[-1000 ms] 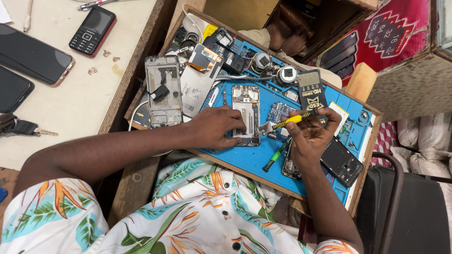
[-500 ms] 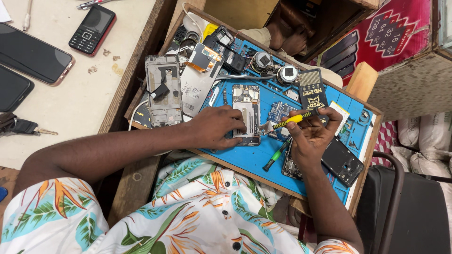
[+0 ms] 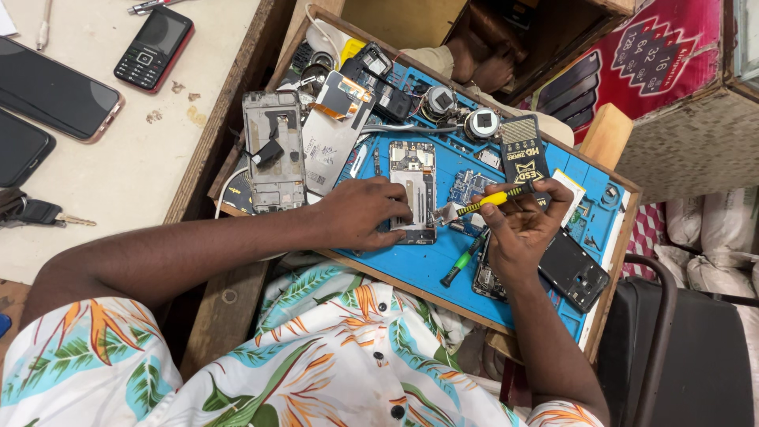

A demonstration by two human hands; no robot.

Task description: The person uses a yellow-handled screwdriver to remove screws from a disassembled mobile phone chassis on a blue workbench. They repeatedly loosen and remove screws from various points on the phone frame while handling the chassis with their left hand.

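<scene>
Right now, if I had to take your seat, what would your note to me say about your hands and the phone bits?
Left hand: pressing the opened phone flat on the blue repair mat.
Right hand: gripping the yellow screwdriver, its tip beside the phone's lower right edge.
Nearby: green screwdriver lying on the mat, black back cover by the right wrist, bare phone frame to the left.
Done: phone opened, back off.
Left: cannot tell which screws remain.

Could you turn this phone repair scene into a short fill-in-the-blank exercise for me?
1. The right hand holds a screwdriver with a ____ handle.
2. The left hand presses on an opened phone lying on a ____ work mat.
3. A second screwdriver, lying on the mat, has a ____ handle.

Missing words: yellow; blue; green
</scene>
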